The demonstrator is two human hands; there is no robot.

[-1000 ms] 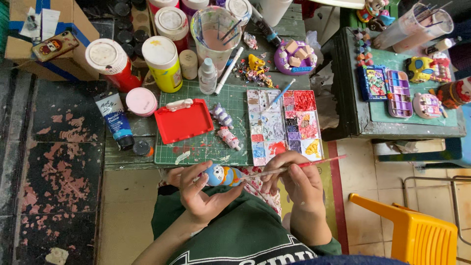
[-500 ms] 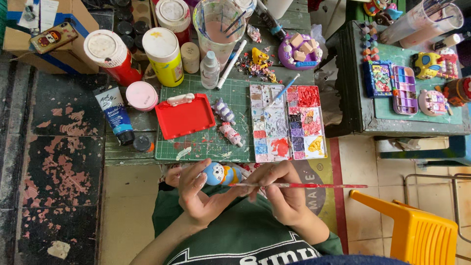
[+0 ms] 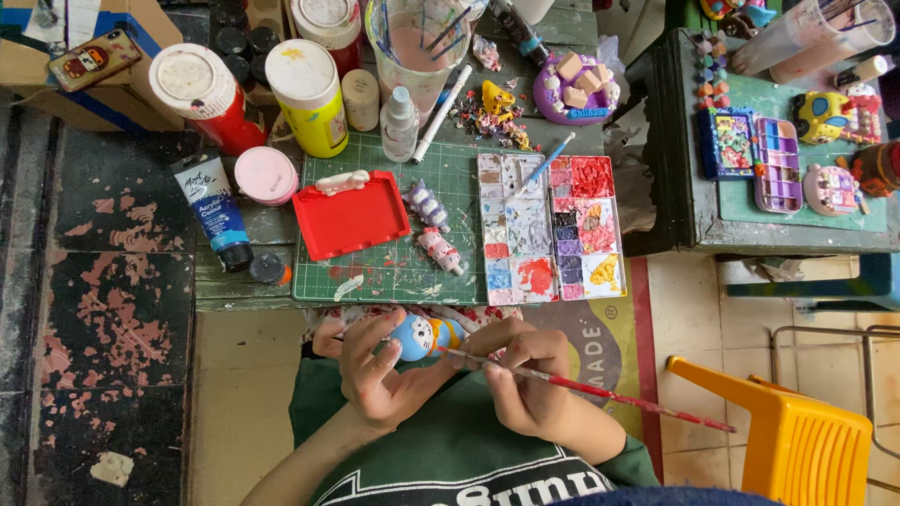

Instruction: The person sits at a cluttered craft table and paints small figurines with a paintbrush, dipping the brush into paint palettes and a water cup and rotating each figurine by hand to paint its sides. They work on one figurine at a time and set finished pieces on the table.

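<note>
One small blue figurine [image 3: 419, 337] sits gripped in the left hand [image 3: 380, 370], low in the view over the lap. The right hand [image 3: 527, 375] pinches one long red paintbrush [image 3: 600, 391], its handle running off toward 4 o'clock. At 12 o'clock on the desk [image 3: 234, 286] lie one red tray [image 3: 349, 216], one paint palette [image 3: 548, 230] and two small striped figures [image 3: 433, 225].

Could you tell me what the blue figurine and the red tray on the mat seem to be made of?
The blue figurine in the left hand looks like painted clay or plaster: matte, rounded, hand-coloured. The red tray looks like plastic: smooth, evenly coloured, with a moulded rim.
</note>
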